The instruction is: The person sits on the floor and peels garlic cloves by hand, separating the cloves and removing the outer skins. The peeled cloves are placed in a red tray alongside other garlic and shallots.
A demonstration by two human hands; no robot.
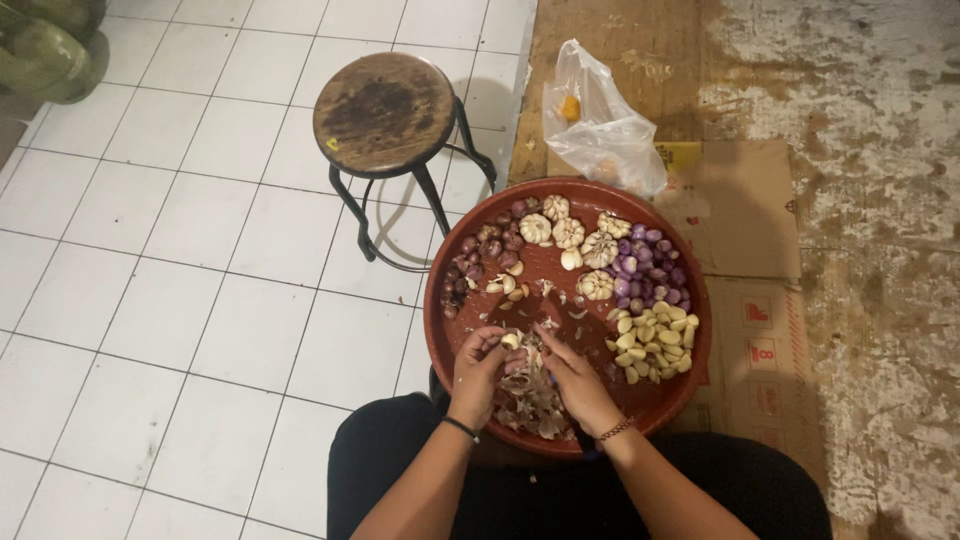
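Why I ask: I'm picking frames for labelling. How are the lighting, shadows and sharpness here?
Head view: dim, warm light; the stool throws a soft shadow on the tiled floor; the plastic bag shows slight glare; the left hand, right hand and garlic clove are a bit soft; the red tray is readable, with no strong distortion.

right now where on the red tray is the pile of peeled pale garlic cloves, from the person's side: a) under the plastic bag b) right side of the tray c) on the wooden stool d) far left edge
b: the peeled garlic cloves lie heaped on the right part of the red tray, just below the purple shallots and beyond the right hand.
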